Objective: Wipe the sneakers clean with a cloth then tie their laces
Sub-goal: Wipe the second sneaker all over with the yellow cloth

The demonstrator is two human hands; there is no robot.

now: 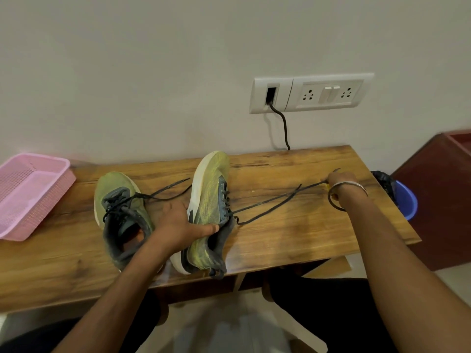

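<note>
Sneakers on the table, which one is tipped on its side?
The right sneaker, gripped by the left hand, shows its sole side; the left sneaker sits upright.

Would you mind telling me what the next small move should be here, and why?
Probably bring the right hand back toward the tilted sneaker to cross its laces: they lie stretched out untied while the left hand steadies the shoe.
</note>
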